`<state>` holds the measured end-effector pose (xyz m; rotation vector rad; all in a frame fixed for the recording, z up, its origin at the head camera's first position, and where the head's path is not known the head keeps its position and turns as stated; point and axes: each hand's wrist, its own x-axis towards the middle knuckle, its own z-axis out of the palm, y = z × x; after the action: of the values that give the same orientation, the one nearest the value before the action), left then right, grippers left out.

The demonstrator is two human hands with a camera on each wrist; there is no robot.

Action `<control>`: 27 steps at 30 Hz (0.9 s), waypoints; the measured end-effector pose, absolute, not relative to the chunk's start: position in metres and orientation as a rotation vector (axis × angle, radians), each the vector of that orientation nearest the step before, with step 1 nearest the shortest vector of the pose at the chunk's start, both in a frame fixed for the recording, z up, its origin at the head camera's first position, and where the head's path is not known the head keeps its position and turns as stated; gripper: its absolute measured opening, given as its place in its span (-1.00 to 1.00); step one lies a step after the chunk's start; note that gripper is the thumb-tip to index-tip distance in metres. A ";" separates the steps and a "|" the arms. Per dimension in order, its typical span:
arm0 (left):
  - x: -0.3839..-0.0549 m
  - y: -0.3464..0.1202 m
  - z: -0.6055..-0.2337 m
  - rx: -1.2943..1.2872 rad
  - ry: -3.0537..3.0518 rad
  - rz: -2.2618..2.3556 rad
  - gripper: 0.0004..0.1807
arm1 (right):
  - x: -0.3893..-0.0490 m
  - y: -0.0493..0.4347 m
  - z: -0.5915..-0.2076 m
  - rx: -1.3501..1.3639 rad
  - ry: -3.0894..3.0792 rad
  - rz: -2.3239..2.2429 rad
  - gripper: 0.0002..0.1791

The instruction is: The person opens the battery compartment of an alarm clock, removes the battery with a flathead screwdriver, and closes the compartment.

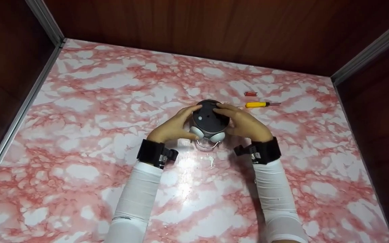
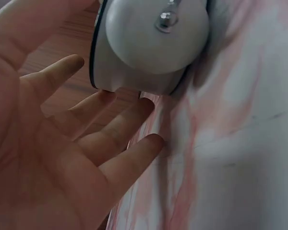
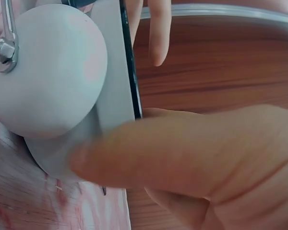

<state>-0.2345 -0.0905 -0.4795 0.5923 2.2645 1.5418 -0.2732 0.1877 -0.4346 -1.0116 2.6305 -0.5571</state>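
A twin-bell alarm clock (image 1: 211,116) lies with its dark back up and its two white bells toward me. My left hand (image 1: 172,126) holds its left side, thumb by the left bell and index fingertip on the rim. In the left wrist view the other fingers (image 2: 129,163) spread out loosely past the clock's grey side. On the opposite side, my right hand (image 1: 248,125) holds the clock with fingertips on the back. The right wrist view shows the thumb (image 3: 129,155) along the casing, beside a white bell (image 3: 48,72). The clock's face is hidden underneath.
Beyond the right hand lies a yellow-handled screwdriver (image 1: 257,105), its tip pointing right. A small red battery (image 1: 251,94) is just behind it. Dark wooden panels (image 1: 194,30) wall the marbled red-and-white table (image 1: 79,135) at the back and both sides.
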 end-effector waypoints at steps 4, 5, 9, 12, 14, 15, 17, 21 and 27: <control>-0.234 -0.086 -0.482 0.598 2.308 1.471 0.14 | -0.273 0.188 -0.436 -1.032 2.629 -0.572 -0.20; -0.235 -0.085 -0.482 0.598 2.322 1.461 0.13 | -0.272 0.187 -0.436 -1.033 2.633 -0.575 -0.20; -0.235 -0.082 -0.485 0.593 2.360 1.442 0.11 | -0.272 0.186 -0.437 -1.039 2.662 -0.552 -0.24; -0.235 -0.082 -0.486 0.587 2.337 1.492 0.14 | -0.272 0.185 -0.436 -1.058 2.682 -0.546 -0.27; -0.235 -0.082 -0.487 0.583 2.284 1.569 0.17 | -0.272 0.185 -0.436 -1.081 2.693 -0.557 -0.29; -0.236 -0.082 -0.487 0.583 2.260 1.605 0.19 | -0.272 0.185 -0.436 -1.092 2.696 -0.570 -0.31; -0.236 -0.081 -0.488 0.585 2.228 1.657 0.20 | -0.272 0.186 -0.437 -1.116 2.701 -0.597 -0.33; -0.237 -0.082 -0.488 0.577 2.247 1.645 0.18 | -0.272 0.188 -0.438 -1.161 2.694 -0.647 -0.37; -0.238 -0.088 -0.485 0.543 2.115 1.745 0.11 | -0.274 0.189 -0.438 -1.191 2.689 -0.678 -0.44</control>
<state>-0.2375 -0.0879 -0.4853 0.5429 2.1155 1.7454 -0.2742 0.1893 -0.4382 -1.1910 2.6892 -0.6783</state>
